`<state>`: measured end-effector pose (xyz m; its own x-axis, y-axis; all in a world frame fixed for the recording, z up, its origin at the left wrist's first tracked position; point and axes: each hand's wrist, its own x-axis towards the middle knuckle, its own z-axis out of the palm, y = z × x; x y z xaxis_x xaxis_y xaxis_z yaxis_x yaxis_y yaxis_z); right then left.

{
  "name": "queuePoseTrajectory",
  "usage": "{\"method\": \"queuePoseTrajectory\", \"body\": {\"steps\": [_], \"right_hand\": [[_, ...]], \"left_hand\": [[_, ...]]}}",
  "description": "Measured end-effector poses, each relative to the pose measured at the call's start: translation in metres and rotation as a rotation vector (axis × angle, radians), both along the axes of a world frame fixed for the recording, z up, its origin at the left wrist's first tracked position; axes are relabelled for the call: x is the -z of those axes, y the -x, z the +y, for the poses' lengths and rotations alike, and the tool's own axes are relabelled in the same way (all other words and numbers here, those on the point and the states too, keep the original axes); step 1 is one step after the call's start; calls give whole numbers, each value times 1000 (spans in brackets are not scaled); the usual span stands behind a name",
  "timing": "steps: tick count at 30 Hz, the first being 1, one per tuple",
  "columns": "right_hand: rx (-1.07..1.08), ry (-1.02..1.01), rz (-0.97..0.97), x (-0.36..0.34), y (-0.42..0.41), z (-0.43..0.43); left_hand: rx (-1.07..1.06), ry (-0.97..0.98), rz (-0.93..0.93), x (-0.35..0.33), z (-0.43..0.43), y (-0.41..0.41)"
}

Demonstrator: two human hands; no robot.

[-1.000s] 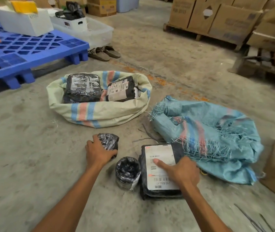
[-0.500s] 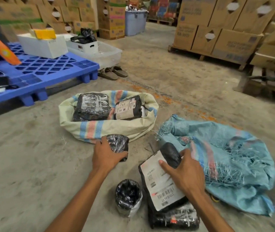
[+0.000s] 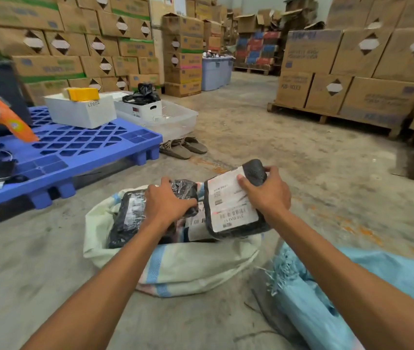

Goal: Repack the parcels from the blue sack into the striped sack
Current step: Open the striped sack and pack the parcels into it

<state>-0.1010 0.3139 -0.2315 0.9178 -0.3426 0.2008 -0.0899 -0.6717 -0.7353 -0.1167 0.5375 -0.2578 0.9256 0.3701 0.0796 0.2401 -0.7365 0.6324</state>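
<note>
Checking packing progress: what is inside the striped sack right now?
Inside the striped sack lie a black wrapped parcel and part of a labelled one. Both hands hold further parcels above its mouth, hiding the rest. Anything deeper cannot be seen.

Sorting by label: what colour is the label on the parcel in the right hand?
White with black print, on a black parcel; head view.

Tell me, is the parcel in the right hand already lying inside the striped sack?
No, the right hand holds the labelled black parcel tilted above the open mouth of the striped sack, not resting inside it.
</note>
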Motion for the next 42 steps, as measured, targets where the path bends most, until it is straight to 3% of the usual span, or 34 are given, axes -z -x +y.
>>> {"method": "queuePoseTrajectory", "body": {"steps": [8, 12, 18, 22, 29, 34, 42], "right_hand": [[14, -51, 175, 52, -93, 55], [-16, -20, 332, 76, -101, 56], [-259, 142, 441, 79, -100, 47], [-384, 272, 471, 81, -83, 61], [-226, 210, 354, 88, -69, 88], [-108, 115, 330, 85, -71, 87], [-87, 194, 360, 86, -67, 80]], "left_hand": [[-3, -247, 141, 36, 11, -56], [24, -392, 106, 56, 10, -57], [83, -394, 60, 60, 15, -49], [-49, -332, 1, 55, 19, -39], [-158, -224, 66, 45, 34, -25], [-162, -248, 79, 45, 50, -16], [-188, -204, 118, 46, 54, -11]]}}
